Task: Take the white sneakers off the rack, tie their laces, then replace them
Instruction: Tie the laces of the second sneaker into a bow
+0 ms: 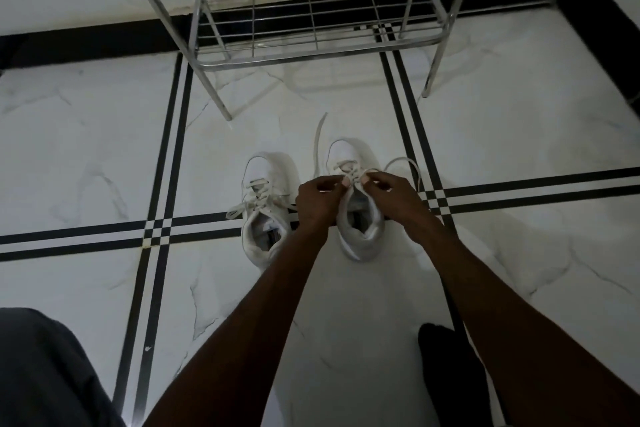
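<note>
Both hands, left hand (318, 199) and right hand (388, 192), pinch the laces (351, 174) of the sneaker (360, 218) at frame centre; best to pull even, snug tension before looping.

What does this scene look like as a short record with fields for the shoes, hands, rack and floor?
left sneaker: on the floor, laces loose
right sneaker: on the floor, laces being worked
left hand: pinching a lace over the right sneaker
right hand: pinching the other lace
rack: metal wire, lower shelf bare, beyond the shoes
floor: white marble tile with black stripes
</note>
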The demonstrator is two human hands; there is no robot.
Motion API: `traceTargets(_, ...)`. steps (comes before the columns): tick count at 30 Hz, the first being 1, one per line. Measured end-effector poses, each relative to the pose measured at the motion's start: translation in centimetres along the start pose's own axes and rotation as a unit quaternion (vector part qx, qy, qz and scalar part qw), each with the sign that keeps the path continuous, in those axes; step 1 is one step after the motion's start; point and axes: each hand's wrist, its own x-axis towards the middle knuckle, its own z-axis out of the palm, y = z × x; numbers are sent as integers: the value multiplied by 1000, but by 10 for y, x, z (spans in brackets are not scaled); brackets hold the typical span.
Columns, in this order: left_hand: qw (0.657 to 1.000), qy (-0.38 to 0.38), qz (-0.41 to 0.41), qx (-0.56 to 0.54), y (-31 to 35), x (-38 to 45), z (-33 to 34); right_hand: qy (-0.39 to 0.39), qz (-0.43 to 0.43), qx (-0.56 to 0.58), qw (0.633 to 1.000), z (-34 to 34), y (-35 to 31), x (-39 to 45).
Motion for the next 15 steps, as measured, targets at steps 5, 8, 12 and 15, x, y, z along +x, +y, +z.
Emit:
traceTargets(5, 1000, -1, 4, 11, 5, 9, 3, 33, -45, -43, 998, 7, -4, 3)
traceTargets(8, 998, 4, 31, 54, 10, 13, 6, 73, -75, -78, 991, 14, -6, 7)
traceTargets(12, 983, 44, 104, 148, 16, 9, 6, 113, -105, -134, 979, 16, -8, 10)
traceTargets(15, 964, 81, 168, 188, 9, 1, 2, 133, -128, -146, 972, 18, -7, 9)
